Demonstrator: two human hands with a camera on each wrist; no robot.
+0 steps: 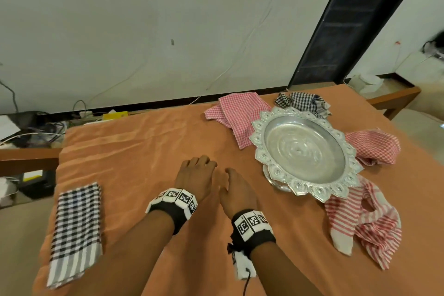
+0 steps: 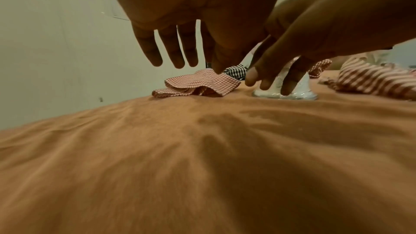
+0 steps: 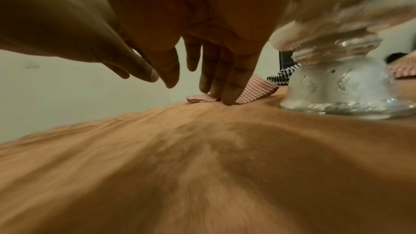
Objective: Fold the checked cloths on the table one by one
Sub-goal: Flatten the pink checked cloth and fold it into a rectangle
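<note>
Near the counter's far edge, a limp pink checked cloth awaits pinching at one corner; both hands hover relaxed, empty.

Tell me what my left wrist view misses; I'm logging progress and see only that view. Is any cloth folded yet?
Observer: Yes, a black checked cloth lies folded at the table's near left.
Operator: That silver base, what is it?
Observer: The foot of a silver pedestal tray; its bowl holds nothing.
Operator: Are the hands holding anything?
Observer: No; left hand and right hand hang open above the orange tablecloth.
</note>
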